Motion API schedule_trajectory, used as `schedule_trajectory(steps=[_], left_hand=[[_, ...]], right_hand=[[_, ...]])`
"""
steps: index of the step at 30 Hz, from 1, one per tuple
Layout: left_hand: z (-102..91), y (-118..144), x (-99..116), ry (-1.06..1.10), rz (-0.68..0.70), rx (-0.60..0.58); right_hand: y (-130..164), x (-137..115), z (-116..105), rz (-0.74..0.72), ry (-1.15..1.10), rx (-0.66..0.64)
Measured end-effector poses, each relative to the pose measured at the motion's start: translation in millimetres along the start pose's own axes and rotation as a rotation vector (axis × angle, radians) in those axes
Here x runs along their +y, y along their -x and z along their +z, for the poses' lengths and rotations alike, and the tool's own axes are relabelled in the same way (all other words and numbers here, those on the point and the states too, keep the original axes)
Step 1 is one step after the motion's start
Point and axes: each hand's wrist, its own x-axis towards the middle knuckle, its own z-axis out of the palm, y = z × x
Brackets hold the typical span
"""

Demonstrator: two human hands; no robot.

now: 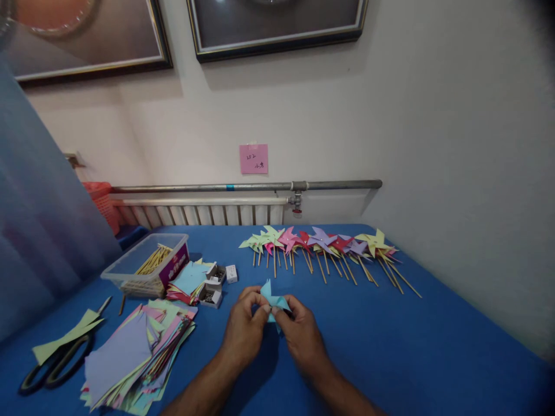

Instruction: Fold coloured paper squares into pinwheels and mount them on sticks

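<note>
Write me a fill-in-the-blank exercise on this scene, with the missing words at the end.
1. The left hand and right hand hold folded paper coloured light ____.
2. The note on the wall is coloured ____.
3. In the picture, the scissors lie to the ____ of the paper stack.
4. The pinwheels lie to the ____ of the plastic box.

Missing words: blue; pink; left; right.

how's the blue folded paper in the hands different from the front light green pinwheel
The blue folded paper is held by the left hand and right hand; the green pinwheel lies on the table. No stick shows on the blue folded paper; the green pinwheel has one. Both have pointed flaps.
</note>
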Motion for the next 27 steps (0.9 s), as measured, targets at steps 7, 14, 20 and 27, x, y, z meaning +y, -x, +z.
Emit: schedule_trajectory(steps=[7, 14, 20, 27], left_hand=[[0.3, 0.6, -1.4, -0.003, 0.025, 0.006], [0.2, 0.3, -2.2, -0.018, 0.030, 0.006], [0.6, 0.7, -1.7, -0.016, 0.030, 0.013], [0.0, 1.1, 0.3, -0.027, 0.025, -0.001]], right_hand=[[0.2, 0.5, -0.2, 0.000, -0.010, -0.004], [-1.1, 1.1, 0.2, 0.003, -0.002, -0.007], [-0.3, -0.3, 0.0, 0.007, -0.006, -0.008], [-0.7, 2.0, -0.8, 0.005, 0.004, -0.013]])
